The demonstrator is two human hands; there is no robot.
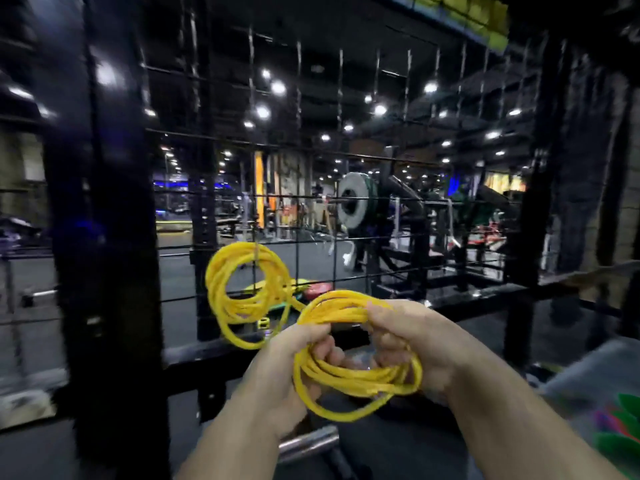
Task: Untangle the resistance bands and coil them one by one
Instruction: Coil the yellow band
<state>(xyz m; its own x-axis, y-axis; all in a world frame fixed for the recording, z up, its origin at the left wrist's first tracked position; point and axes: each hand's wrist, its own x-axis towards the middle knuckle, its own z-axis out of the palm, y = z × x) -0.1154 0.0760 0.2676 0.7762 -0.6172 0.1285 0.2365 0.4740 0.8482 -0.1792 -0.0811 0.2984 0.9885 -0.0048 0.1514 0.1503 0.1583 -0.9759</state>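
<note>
Both bare forearms reach forward from below, hands close together. The left hand (pixel 291 358) and the right hand (pixel 419 337) each curl their fingers round the yellow band (pixel 332 308)

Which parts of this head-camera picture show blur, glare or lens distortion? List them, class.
Head view: the yellow bands, left hand and right hand are motion-smeared; the ceiling lights bloom into glare; the black posts bow with wide-angle distortion.

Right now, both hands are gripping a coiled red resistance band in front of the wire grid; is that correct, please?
Not quite: the resistance band is yellow, not red. The head view shows the left hand and right hand gripping it, coiled, in front of the wire grid.
</note>
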